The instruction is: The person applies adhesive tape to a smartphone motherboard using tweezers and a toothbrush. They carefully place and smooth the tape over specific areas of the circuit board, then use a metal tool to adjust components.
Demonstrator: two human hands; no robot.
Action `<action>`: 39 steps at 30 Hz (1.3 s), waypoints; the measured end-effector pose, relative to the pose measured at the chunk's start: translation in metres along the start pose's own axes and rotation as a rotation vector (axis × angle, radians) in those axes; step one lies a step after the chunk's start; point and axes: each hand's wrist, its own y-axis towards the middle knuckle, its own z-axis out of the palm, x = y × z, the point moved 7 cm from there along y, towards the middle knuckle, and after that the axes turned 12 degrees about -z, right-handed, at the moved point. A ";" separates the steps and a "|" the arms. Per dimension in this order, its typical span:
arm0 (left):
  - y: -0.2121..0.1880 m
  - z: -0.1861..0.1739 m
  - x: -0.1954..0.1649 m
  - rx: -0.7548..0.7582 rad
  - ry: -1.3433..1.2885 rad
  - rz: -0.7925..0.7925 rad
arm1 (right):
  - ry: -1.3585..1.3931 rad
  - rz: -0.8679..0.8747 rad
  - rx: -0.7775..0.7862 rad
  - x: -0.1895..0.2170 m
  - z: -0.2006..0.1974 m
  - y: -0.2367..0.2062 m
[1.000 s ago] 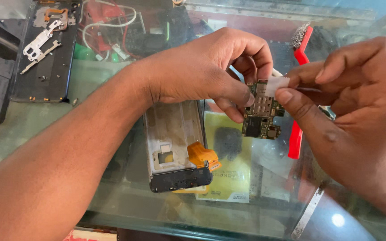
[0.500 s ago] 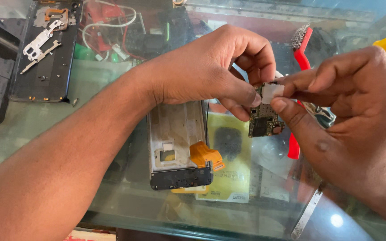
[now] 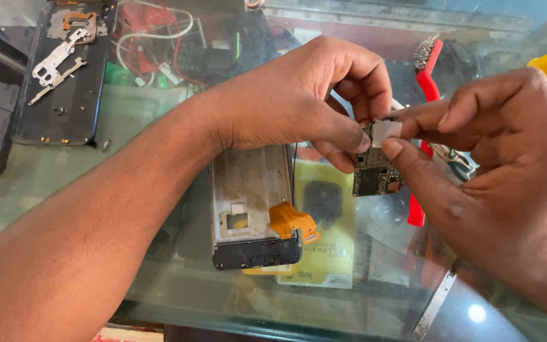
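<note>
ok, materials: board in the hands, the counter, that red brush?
Circuit board: looks like laminate with metal shields, dark matte, small components showing. Counter: glass, glossy, items visible beneath. Brush: red handle, probably plastic; bristles look like wire, grey and frizzy.

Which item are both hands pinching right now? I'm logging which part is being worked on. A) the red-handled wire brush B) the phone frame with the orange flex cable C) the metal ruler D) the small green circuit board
D: the left hand and right hand both pinch the small circuit board above the glass counter, while the phone frame lies untouched below.
</note>
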 end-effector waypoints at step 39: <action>0.001 0.001 -0.001 -0.027 -0.038 -0.012 | 0.003 0.001 -0.046 0.003 0.000 0.001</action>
